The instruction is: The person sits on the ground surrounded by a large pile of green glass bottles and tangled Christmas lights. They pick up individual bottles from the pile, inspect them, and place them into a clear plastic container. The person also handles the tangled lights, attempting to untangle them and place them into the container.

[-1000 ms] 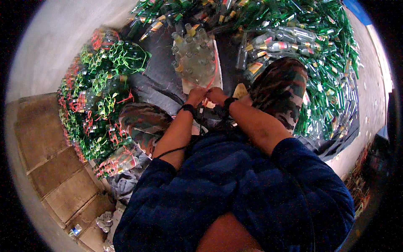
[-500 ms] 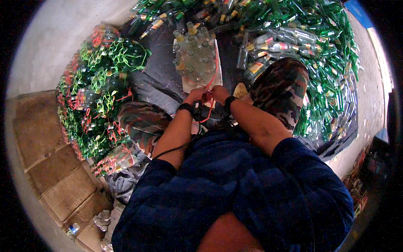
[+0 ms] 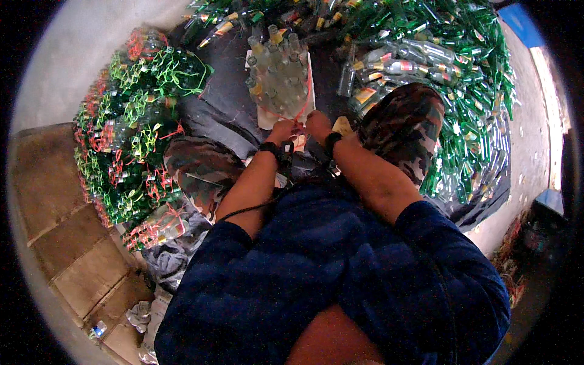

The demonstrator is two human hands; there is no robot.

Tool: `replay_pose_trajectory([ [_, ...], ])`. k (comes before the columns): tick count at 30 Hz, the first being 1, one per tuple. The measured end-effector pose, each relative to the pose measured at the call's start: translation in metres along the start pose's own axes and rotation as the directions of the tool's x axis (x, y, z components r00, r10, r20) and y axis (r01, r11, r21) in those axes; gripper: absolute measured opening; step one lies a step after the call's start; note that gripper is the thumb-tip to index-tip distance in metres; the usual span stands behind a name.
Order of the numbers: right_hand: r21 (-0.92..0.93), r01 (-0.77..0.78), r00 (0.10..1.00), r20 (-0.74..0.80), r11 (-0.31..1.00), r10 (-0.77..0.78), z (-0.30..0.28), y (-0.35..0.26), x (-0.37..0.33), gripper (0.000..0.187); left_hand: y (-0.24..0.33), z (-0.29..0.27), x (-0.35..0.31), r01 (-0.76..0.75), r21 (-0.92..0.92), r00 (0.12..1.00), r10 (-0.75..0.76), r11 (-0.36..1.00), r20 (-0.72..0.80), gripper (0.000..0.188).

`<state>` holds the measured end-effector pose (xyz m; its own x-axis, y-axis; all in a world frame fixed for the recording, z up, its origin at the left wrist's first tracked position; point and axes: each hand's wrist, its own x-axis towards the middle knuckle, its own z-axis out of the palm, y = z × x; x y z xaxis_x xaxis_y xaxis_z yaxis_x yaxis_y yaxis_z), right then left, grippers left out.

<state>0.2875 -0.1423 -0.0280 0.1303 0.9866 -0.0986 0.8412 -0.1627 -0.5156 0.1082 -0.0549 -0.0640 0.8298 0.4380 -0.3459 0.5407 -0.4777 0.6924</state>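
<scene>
A group of clear glass bottles (image 3: 277, 79) stands close together on a pale board (image 3: 267, 119) in front of me. Around the group runs a thin red plastic string (image 3: 309, 85), which comes down to my hands at the near edge. My left hand (image 3: 283, 129) is closed on the string, its fingertips pinched. Just beside it, my right hand (image 3: 318, 125) is closed on the string as well. The fingertips nearly meet, and any knot between them is too small to make out.
Bottles bound with green and red string (image 3: 137, 115) are stacked on the left. A large heap of loose green bottles (image 3: 468, 121) lies to the right and far side, with loose clear bottles (image 3: 426, 52) on it. Dark sheeting (image 3: 228, 79) covers the floor.
The red string's tail that hung below my hands no longer shows there. My right hand has moved slightly up and away from the left. The whole view has shifted a little.
</scene>
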Motion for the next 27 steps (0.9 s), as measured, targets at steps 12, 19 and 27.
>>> replay_pose_trajectory([
  [12,0.154,0.082,0.949,0.291,0.985,-0.124,0.044,0.019,0.021,0.031,0.049,-0.023,-0.022,0.166,-0.370,0.921,-0.277,0.914,-0.272,0.028],
  [19,-0.008,-0.096,0.963,0.253,0.995,0.095,-0.029,-0.032,-0.001,0.030,0.083,-0.015,-0.039,0.364,-0.143,0.810,-0.388,0.920,-0.439,0.021],
  [27,-0.207,0.182,0.963,0.234,0.961,-0.132,0.002,0.002,0.012,0.021,0.074,-0.012,-0.042,0.243,0.166,0.873,-0.141,0.956,-0.466,0.015],
])
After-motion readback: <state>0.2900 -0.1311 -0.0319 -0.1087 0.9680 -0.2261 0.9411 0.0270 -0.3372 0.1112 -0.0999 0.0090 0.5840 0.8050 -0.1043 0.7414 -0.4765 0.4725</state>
